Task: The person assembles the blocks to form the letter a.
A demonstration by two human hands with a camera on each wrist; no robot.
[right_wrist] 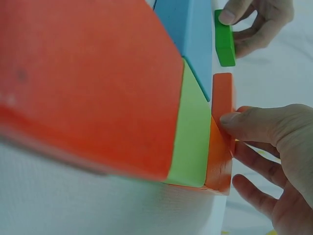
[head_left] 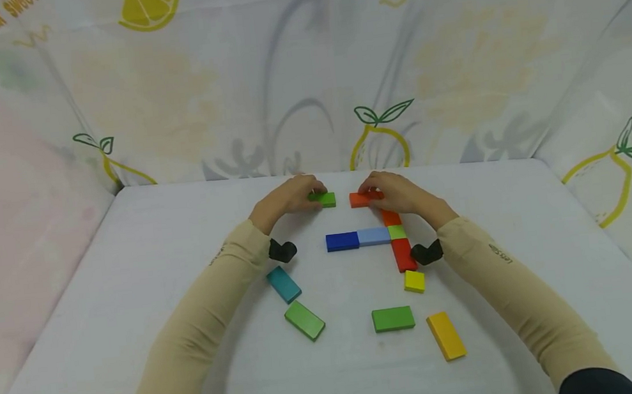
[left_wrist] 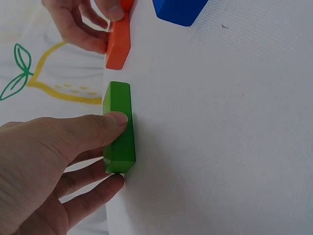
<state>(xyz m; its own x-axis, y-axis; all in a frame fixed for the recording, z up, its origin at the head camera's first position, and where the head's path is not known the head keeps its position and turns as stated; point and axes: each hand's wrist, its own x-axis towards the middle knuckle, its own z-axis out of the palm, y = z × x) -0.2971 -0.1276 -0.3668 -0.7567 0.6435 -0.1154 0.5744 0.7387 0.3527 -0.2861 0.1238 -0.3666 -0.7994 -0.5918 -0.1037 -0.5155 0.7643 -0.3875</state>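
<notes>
At the table's far edge my left hand (head_left: 291,196) pinches a green block (head_left: 326,200); the left wrist view shows the thumb on its face. Across a small gap, my right hand (head_left: 399,193) holds an orange-red block (head_left: 359,200) between thumb and fingers. That block meets the far end of a line made of another orange block (head_left: 391,217), a light green block (head_left: 397,233) and a red block (head_left: 404,255). From the light green one, a light blue block (head_left: 373,236) and a dark blue block (head_left: 342,242) extend left. Fingers partly cover both held blocks.
A small yellow block (head_left: 414,281) lies just below the red one. Nearer me are a teal block (head_left: 284,284), two green blocks (head_left: 304,320) and a yellow-orange block (head_left: 447,336). A lemon-print cloth (head_left: 258,87) hangs behind the white table (head_left: 324,389).
</notes>
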